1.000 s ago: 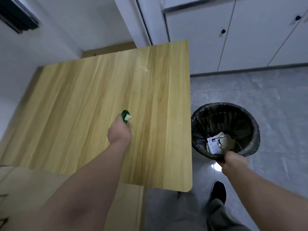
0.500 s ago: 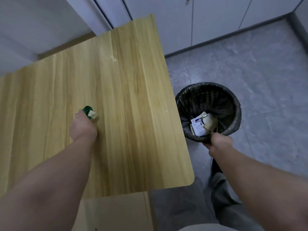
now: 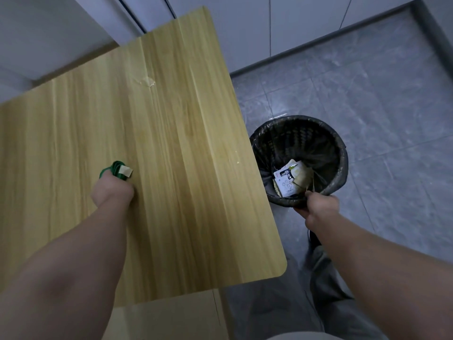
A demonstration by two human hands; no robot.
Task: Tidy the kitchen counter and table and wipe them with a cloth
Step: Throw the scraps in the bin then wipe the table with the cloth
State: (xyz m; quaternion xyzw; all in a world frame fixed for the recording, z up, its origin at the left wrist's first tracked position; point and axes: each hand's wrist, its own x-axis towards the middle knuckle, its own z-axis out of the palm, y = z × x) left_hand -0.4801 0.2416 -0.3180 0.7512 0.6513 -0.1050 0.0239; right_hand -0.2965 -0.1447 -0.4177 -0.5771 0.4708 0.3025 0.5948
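My left hand (image 3: 111, 191) rests on the wooden table (image 3: 171, 155) and grips a green cloth (image 3: 117, 169) with a pale label, pressing it to the tabletop. My right hand (image 3: 320, 207) grips the near rim of a black waste bin (image 3: 338, 168) that stands on the floor just off the table's right edge. Paper wrappers (image 3: 291, 179) lie inside the bin. A small torn patch (image 3: 148, 82) marks the table farther back, and a tiny crumb (image 3: 237, 163) sits near the right edge.
Grey tiled floor (image 3: 367, 94) spreads to the right of the table. White cabinet doors (image 3: 306, 20) run along the far wall. A lighter wooden seat (image 3: 171, 315) sits under the table's near edge. My trouser leg (image 3: 331, 290) is below the bin.
The view has tilted down and shifted. The bin in my right hand now sits closer against the table's right edge. My left hand keeps the cloth on the table.
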